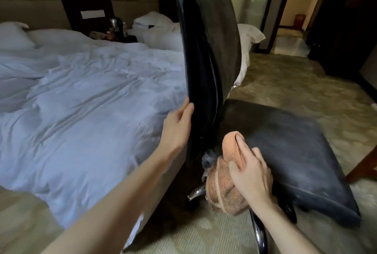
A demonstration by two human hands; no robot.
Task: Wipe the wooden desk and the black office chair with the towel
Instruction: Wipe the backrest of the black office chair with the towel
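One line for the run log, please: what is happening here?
phase: wiping chair | left hand: touches backrest edge | right hand: holds towel at rear of seat

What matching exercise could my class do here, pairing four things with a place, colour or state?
Column A:
1 left hand
2 right hand
3 towel
4 bed

Column B:
a peach-coloured, bunched at the seat edge
b rumpled pale covers
c touches the backrest edge
d grips the towel

Pairs: 1-c; 2-d; 3-a; 4-b
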